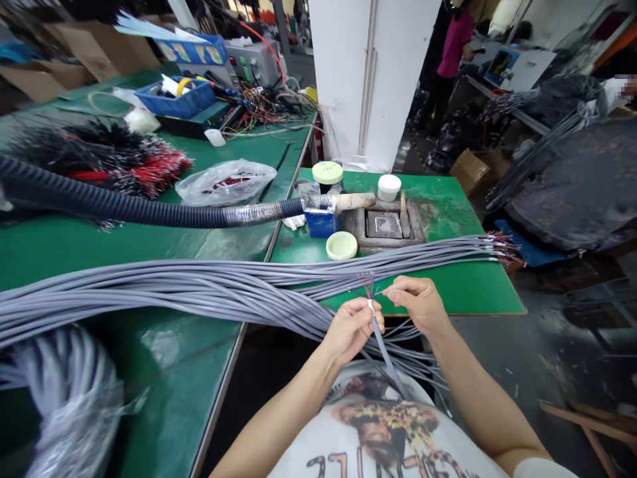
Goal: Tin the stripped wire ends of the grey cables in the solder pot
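Observation:
A grey multi-core cable (381, 342) runs up from my lap, its stripped end fanned into several thin coloured wires (367, 285). Just below the fan, around a white band, my left hand (352, 326) is closed on the cable. My right hand (418, 302) pinches one thin wire at the right side of the fan, pulled out sideways from the others. Behind both hands, a long bundle of grey cables (279, 275) lies across the tables, with reddish wire ends at its right end.
A black ribbed hose (149, 209) with a pale nozzle crosses the left table toward a stained metal tray (363, 239). Near it stand a blue box (321, 222), a pale green lid (342, 245) and a white tub (389, 187). Coiled cable (74, 398) sits at lower left.

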### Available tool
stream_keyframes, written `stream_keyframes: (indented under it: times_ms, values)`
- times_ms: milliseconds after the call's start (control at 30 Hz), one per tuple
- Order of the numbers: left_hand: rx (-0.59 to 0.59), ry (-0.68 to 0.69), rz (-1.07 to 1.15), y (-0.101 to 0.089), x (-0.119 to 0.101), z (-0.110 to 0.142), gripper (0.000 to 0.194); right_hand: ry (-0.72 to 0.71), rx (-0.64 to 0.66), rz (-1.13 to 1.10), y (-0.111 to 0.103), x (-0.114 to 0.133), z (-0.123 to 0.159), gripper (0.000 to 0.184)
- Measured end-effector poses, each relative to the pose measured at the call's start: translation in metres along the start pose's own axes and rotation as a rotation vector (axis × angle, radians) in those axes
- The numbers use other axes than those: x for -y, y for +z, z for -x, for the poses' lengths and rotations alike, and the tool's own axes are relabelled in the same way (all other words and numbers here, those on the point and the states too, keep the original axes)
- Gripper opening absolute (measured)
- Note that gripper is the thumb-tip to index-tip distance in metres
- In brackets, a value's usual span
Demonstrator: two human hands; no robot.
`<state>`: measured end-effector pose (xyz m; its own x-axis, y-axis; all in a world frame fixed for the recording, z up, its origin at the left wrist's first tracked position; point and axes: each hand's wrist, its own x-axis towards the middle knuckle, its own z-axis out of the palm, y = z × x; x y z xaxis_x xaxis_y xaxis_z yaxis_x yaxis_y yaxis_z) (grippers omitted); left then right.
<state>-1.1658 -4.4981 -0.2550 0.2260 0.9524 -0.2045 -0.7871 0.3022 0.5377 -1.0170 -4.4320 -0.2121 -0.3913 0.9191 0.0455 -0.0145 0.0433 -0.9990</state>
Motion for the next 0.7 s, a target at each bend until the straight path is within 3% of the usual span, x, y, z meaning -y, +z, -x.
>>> stream_keyframes:
  times_ms: [167,433,567,700]
  values:
    - [-0.013,0.01,0.004,-0.004,-0.001,0.001,0.035,-0.074,-0.027,0.119,-0.003,0.005,0.006,0.009]
    - [-0.056,0.081,-0.198,-0.01,-0.004,0.005,0.033,-0.413,-0.082,0.301,0.015,0.012,0.036,0.011]
    - [-0.033,0.127,-0.368,-0.021,-0.011,0.006,0.026,-0.536,-0.075,0.388,0.026,-0.001,0.048,0.018]
    - [-0.154,0.05,-0.328,-0.026,-0.02,0.002,0.034,-0.533,0.024,0.61,0.026,-0.022,0.054,0.029]
